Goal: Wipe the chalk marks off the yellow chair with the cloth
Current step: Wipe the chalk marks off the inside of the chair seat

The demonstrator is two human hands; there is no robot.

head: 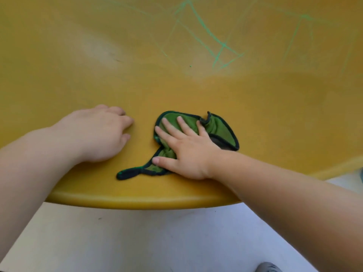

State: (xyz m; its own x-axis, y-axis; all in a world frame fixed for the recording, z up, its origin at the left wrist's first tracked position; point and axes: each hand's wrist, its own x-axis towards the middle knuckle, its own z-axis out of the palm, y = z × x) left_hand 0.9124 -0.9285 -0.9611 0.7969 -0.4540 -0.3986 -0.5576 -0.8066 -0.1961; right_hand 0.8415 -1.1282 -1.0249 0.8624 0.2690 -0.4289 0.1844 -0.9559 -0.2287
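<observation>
Yellow chair (196, 91): green chalk marks (212, 36) on far right. Green cloth (220, 130) lay near the front edge, right hand (188, 152) flat on it, fingers spread. Left hand (98, 132) rested just left, fingers loosely curled, holding nothing.

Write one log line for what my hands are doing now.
right hand: flat on crumpled green cloth | left hand: resting on yellow plastic chair | green chalk marks: unwiped

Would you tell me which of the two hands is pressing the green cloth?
The right hand, fingers spread flat on the dark-edged green cloth; the left hand rests on the bare yellow chair seat beside it.
</observation>
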